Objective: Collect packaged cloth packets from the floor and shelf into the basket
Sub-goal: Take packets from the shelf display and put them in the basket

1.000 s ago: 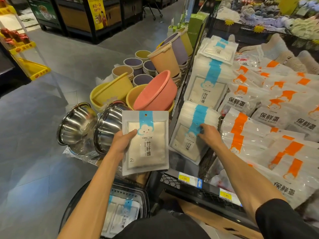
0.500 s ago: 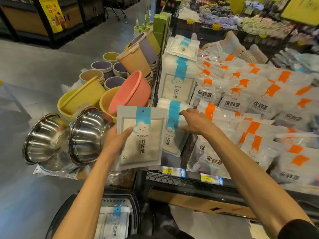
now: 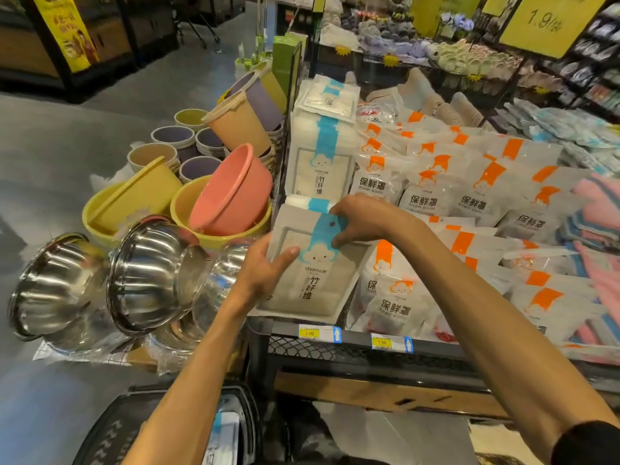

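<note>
Both of your hands are on one cloth packet [image 3: 312, 286], white with a blue band and a cloud face, held tilted over the front edge of the shelf [image 3: 369, 347]. Your left hand [image 3: 265, 273] grips its left side, thumb laid across the front and the other fingers hidden behind. Your right hand [image 3: 364, 223] curls over the top edge and pinches the packet at the blue band. Just behind that top edge the white tops of more packets [image 3: 302, 201] show; you cannot tell from here whether they touch the one you hold. Farther back on the shelf a stack of the same packets [image 3: 318, 166] stands upright, with orange-banded packets [image 3: 422, 196] spread beside it to the right. The basket [image 3: 110, 427] sits low on the floor [image 3: 67, 129] between your forearms, and a blue-banded packet in the basket [image 3: 225, 431] lies inside it. Steel bowls [image 3: 147, 276] and a pink basin [image 3: 235, 193] crowd the floor to the left of the shelf.
</note>
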Demonstrator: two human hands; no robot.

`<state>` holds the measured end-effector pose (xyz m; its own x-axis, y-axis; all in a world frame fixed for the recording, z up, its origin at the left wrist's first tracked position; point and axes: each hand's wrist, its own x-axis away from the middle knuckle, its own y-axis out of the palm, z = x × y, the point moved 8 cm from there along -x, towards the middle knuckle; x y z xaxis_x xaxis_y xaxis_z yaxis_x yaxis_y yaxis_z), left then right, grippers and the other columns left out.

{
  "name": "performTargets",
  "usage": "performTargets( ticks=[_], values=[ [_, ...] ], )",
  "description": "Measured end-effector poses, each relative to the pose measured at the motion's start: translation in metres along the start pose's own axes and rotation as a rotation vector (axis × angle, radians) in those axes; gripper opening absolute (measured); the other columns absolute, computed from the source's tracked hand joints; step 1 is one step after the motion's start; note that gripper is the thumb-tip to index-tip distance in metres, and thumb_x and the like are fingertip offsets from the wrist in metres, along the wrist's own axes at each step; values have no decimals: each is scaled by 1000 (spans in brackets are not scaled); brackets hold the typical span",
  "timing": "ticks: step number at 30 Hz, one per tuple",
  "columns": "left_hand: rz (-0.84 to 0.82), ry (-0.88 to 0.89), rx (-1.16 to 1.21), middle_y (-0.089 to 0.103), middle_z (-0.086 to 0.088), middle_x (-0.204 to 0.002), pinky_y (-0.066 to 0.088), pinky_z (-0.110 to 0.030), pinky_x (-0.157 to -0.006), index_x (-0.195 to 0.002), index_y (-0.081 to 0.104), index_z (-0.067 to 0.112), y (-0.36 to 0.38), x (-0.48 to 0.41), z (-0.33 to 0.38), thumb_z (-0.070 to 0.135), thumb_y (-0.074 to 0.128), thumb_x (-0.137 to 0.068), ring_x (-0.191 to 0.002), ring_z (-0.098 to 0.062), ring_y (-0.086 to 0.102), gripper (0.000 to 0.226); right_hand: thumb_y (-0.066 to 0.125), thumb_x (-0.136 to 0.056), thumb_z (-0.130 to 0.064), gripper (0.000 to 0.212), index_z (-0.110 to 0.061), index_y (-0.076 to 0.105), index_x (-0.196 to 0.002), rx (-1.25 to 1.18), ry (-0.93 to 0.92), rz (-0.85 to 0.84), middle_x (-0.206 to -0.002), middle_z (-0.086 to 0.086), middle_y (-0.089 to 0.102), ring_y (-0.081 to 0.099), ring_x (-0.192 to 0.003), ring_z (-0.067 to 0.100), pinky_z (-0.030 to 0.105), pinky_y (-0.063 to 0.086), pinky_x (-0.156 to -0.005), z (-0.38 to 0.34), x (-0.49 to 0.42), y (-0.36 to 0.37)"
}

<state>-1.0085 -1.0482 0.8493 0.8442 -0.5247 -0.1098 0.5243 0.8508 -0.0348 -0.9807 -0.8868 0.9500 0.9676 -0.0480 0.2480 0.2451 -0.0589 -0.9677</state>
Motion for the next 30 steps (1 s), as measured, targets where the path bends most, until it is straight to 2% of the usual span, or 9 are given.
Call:
performTargets(
  ticks=[4, 7, 11, 15, 19, 21, 23, 27, 30],
  values=[
    [8, 2, 91, 76, -4, -98, 59, -28, -66, -111, 66, 13, 3, 1, 1, 13, 63, -98, -88, -20, 75, 14, 80, -79, -40, 34, -13, 75, -100, -121, 2, 11, -89, 3, 70, 62, -80, 21, 30, 43, -59, 6, -1, 0],
    [15, -20, 144, 75, -10, -104, 60, -34, -70, -119, 64, 7, 4, 0, -7, 17, 62, -98, -93, -26, 74, 23, 83, -78, -36, 22, -20, 75, -90, -248, 17, -6, -73, -11, 64, 57, -65, 6, 24, 42, -55, 11, -4, 2],
    [31, -25, 196, 74, -13, -108, 60, -36, -74, -118, 65, 10, 3, -3, -16, 15, 62, -98, -96, -28, 73, 21, 85, -76, -34, 28, -14, 77, -95, -321, 19, -38, -89, -2, 74, 67, -79, 17, 36, 55, -69, 15, -15, 13],
    [86, -79, 162, 74, -7, -106, 60, -35, -74, -116, 64, 14, -2, -13, -35, 21, 66, -96, -96, -23, 73, 21, 84, -76, -33, 31, -9, 77, -95, -319, 13, -38, -96, 10, 75, 68, -89, 31, 49, 56, -79, 21, -32, 18],
    [171, -123, -36, 70, -2, -101, 58, -34, -74, -121, 53, 14, -20, -15, -73, 47, 65, -93, -91, -16, 70, 44, 84, -77, -34, 34, -11, 77, -101, -296, 34, -22, -100, 7, 75, 68, -91, 28, 48, 56, -82, 31, -49, 19],
    [213, -164, -171, 65, 1, -103, 55, -36, -79, -124, 50, 17, -28, -8, -98, 45, 64, -95, -93, -12, 64, 43, 83, -78, -35, 35, -12, 77, -103, -283, 58, -25, -100, 5, 74, 67, -90, 24, 42, 57, -79, 37, -59, 25],
    [235, -194, -284, 61, 4, -113, 51, -38, -89, -130, 48, 21, -33, -2, -121, 37, 65, -96, -105, -15, 60, 41, 84, -77, -37, 34, -13, 77, -100, -261, 81, -32, -95, 4, 73, 65, -83, 23, 33, 50, -68, 43, -69, 31],
    [163, -247, -617, 47, -5, -145, 43, -45, -104, -149, 34, 18, -31, 7, -163, 40, 60, -98, -133, -26, 47, 61, 85, -75, -38, 33, -10, 76, -90, -241, 129, -41, -84, 4, 70, 58, -71, 19, 30, 41, -57, 57, -84, 47],
    [80, -350, -707, 31, -9, -160, 46, -55, -101, -158, 15, 24, -18, 21, -195, 42, 50, -102, -137, -35, 44, 68, 84, -77, -38, 32, -11, 68, -79, -214, 159, -47, -69, -1, 59, 52, -64, 16, 28, 34, -52, 64, -94, 61]
  ],
)
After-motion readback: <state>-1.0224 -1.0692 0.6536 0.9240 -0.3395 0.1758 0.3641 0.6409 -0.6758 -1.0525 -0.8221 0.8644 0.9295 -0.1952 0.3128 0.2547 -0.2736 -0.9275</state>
